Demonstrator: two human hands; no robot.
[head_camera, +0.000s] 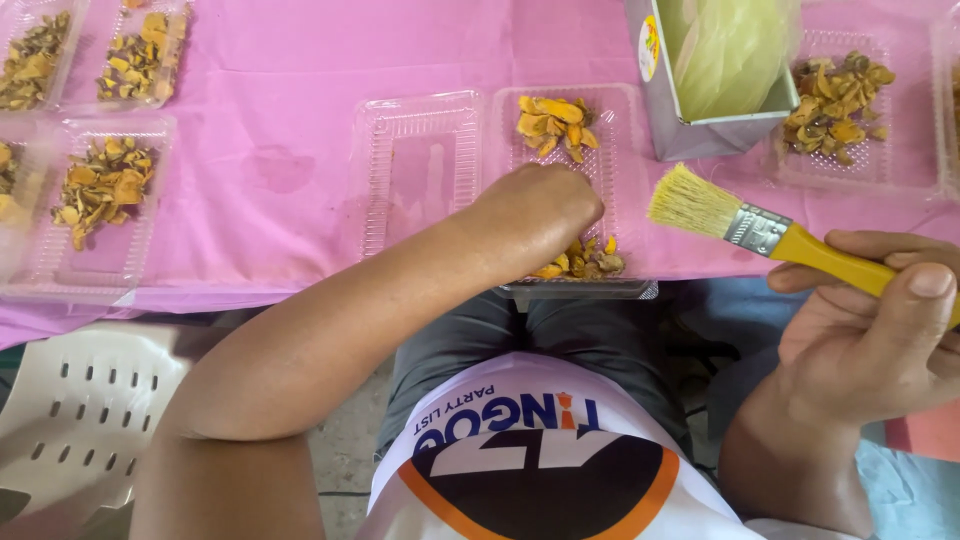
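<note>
From the head camera, the left hand (540, 215) reaches forward over a clear plastic tray (612, 130) that lies on the pink tablecloth (280, 170); the back of the hand faces the camera and its fingers curl down into the tray, so whether they pinch anything cannot be told. Just under and beside that hand, at the tray's near end, sits a small heap of yellow-orange dried slices (585, 262), touching or nearly touching the fingers. Beyond the hand, at the far end of the same tray, lies a second heap of slices (555, 125), apart from the knuckles. Just to the left of the hand stands an empty clear tray (420, 165), edge to edge with the first. The right hand (880, 335) is closed around the yellow handle of a paintbrush (760, 228), thumb laid along the top; the pale bristles point away from that hand toward the left hand, ending just short of the tray's right rim and above the cloth. Beyond the brush stands an open grey box (700, 135) holding a pale green plastic bag (730, 45), and to the right of it another tray of slices (838, 100). Well to the left of the left hand, further filled trays (100, 190) line the cloth, and below the forearm a white plastic chair (80, 410) shows beside the person's lap.
</note>
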